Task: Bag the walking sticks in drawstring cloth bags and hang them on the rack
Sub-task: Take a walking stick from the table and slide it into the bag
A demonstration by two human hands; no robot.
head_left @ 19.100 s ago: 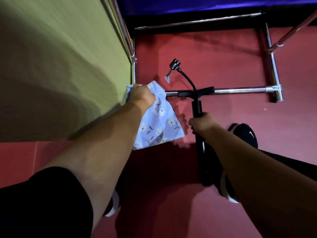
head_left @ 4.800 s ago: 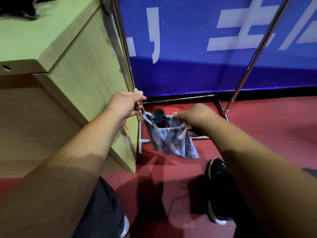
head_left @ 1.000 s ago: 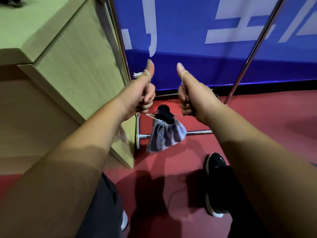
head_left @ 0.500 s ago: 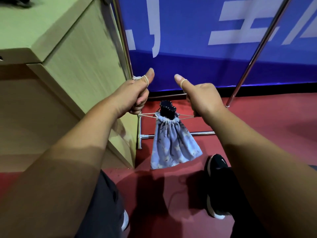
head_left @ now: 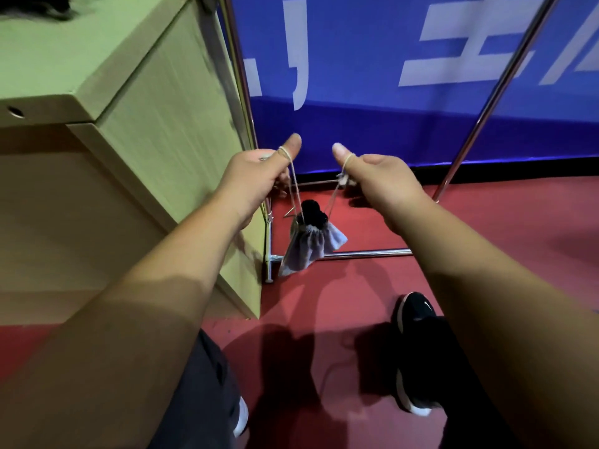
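Since cord [head_left: 293, 189] is looped over each thumb, left hand [head_left: 259, 179] and right hand [head_left: 382, 179] curl closed on it, held apart, likely to keep bag [head_left: 311, 247] cinched round stick [head_left: 312, 212]. Bag dangles just right of cabinet [head_left: 168, 124], above rack [head_left: 366, 253] base bar; not yet hung.

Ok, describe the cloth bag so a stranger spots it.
Below the blue banner, a chrome rack bar crosses the red floor. In front of it the cloth bag hangs on strings from the left hand and right hand: pale, gathered, black tip poking out.
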